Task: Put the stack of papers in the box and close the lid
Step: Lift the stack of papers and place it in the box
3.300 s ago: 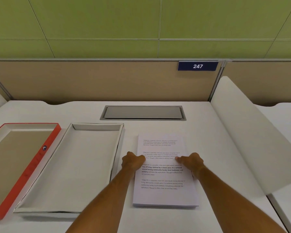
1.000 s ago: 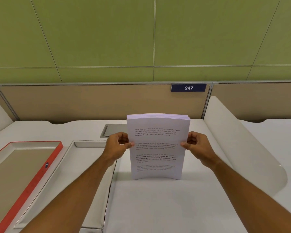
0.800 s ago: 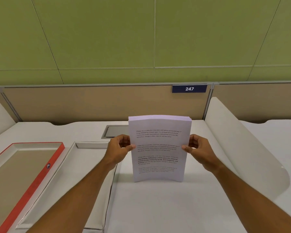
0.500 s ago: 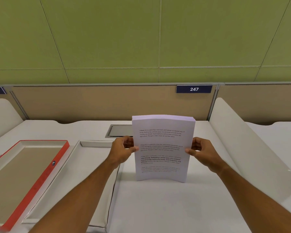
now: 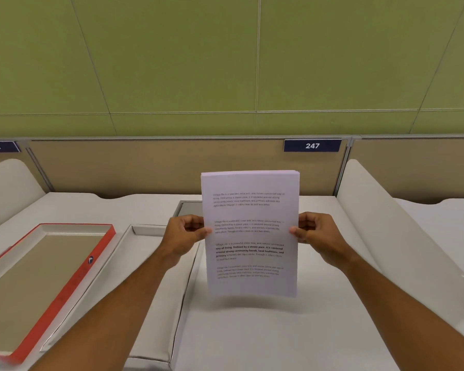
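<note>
The stack of papers (image 5: 249, 234) stands upright in front of me, printed side facing me, its lower edge blurred just above the desk. My left hand (image 5: 184, 235) grips its left edge and my right hand (image 5: 316, 234) grips its right edge. The open white box (image 5: 145, 263) lies flat to the left of the stack, partly hidden by my left forearm. Its lid (image 5: 73, 285), red-rimmed and lying inside up, sits further left.
A white desk (image 5: 252, 338) carries everything. A curved white divider (image 5: 402, 236) rises on the right and another (image 5: 8, 188) at far left. A grey cable hatch (image 5: 190, 208) lies behind the stack, before a tan partition with a 247 sign (image 5: 312, 145).
The stack went from lying flat on the desk to being held upright by both hands. In the last second it has risen slightly, its bottom edge now blurred.
</note>
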